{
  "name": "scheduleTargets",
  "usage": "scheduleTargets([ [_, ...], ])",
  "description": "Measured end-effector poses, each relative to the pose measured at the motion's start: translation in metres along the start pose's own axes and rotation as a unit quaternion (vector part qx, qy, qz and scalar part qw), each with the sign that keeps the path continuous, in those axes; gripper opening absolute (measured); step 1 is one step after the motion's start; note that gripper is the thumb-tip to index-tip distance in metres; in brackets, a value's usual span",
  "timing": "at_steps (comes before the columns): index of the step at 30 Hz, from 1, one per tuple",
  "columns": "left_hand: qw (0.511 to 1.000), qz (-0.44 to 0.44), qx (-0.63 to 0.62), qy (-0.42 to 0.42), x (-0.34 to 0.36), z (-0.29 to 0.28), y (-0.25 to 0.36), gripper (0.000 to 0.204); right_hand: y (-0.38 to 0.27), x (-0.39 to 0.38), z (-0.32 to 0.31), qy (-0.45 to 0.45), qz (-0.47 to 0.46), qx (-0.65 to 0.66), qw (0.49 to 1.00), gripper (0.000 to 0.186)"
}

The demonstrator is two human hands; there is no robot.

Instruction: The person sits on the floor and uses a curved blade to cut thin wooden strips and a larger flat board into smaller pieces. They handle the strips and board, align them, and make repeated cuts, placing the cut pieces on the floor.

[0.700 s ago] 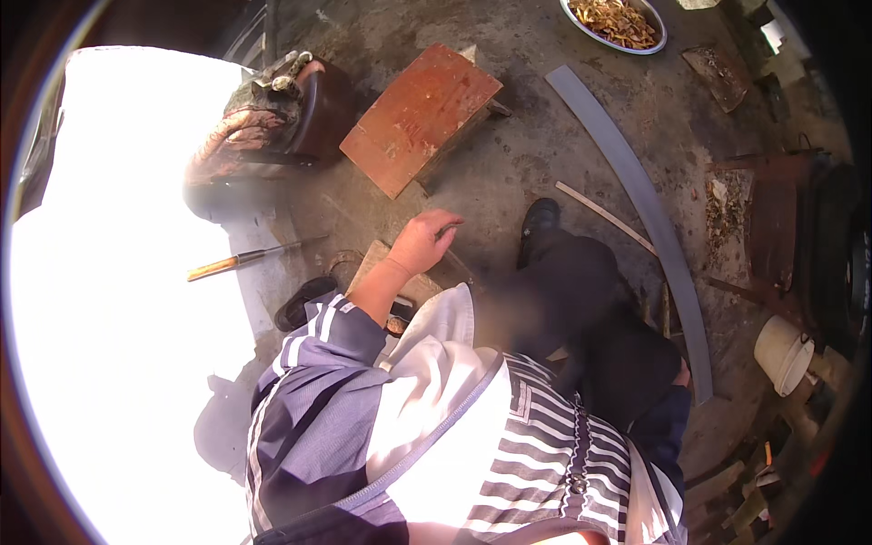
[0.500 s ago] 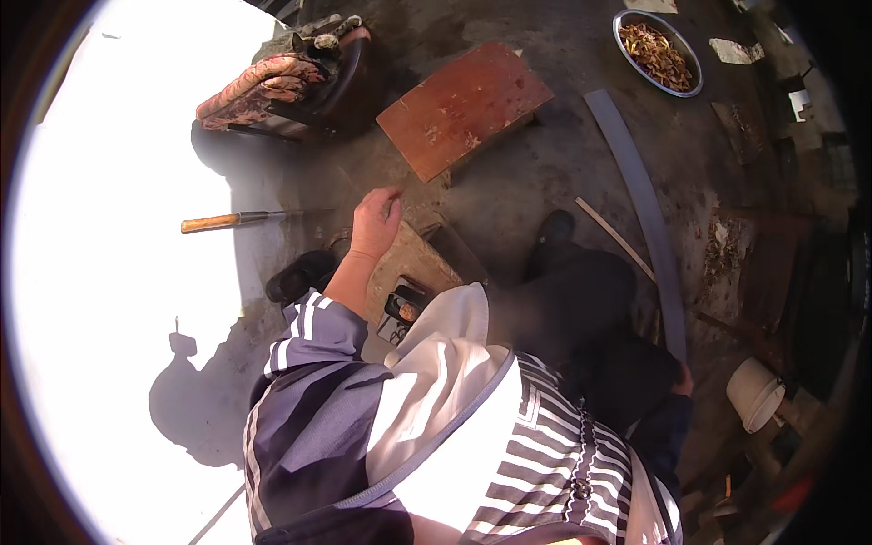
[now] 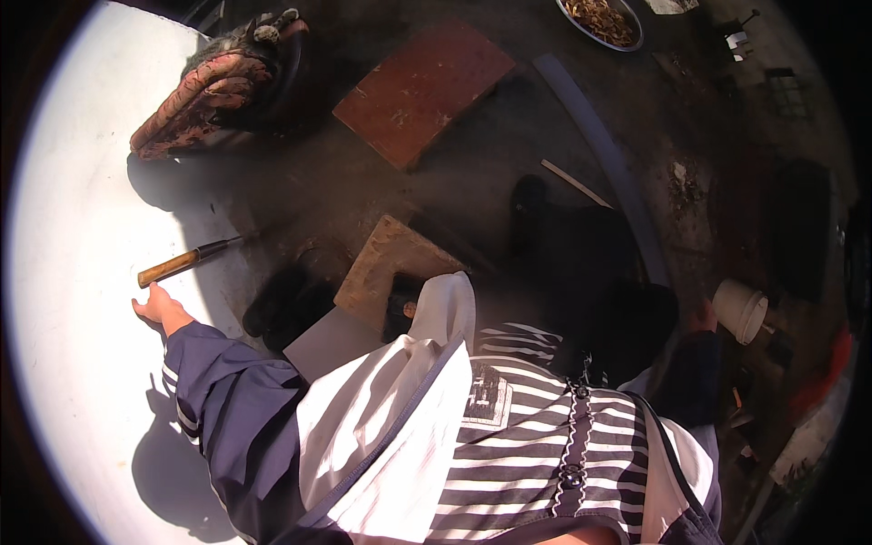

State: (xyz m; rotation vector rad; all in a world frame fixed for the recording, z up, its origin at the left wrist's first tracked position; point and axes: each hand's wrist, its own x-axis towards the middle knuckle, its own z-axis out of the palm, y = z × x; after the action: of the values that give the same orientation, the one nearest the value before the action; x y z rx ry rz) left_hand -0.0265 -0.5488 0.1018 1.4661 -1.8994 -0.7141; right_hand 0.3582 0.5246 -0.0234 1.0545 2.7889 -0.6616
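By wooden handle [image 3: 168, 269], parted left grip [image 3: 162, 307]

The left hand [image 3: 163, 308] was positioned at the lower end of a wooden-handled tool [image 3: 169, 268], fingers spread; contact with the handle could not be confirmed. The tool's dark, narrow end pointed up and to the right. The right hand [image 3: 703, 316] was in shadow, just beside a white bucket [image 3: 740, 311]; its grip was indistinct. A red-brown rectangular board [image 3: 425, 91] was located forward of the person. A long grey strip [image 3: 604, 154] curved along its right, near a thin wooden stick [image 3: 576, 183]. A basin [image 3: 639, 34] at the upper edge contained brownish pieces [image 3: 599, 18].
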Motion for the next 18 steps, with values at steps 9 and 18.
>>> scheduleTargets([
  [9, 0.959, 0.177, 0.203, -0.087, 0.053, 0.025, 0.012, 0.068, -0.108, -0.024, 0.000, -0.080, 0.075, -0.019, 0.994, 0.061],
  [18, 0.919, 0.339, 0.122, -0.160, -0.057, 0.068, 0.037, 0.031, -0.137, -0.038, -0.001, -0.086, 0.081, 0.006, 0.993, 0.056],
])
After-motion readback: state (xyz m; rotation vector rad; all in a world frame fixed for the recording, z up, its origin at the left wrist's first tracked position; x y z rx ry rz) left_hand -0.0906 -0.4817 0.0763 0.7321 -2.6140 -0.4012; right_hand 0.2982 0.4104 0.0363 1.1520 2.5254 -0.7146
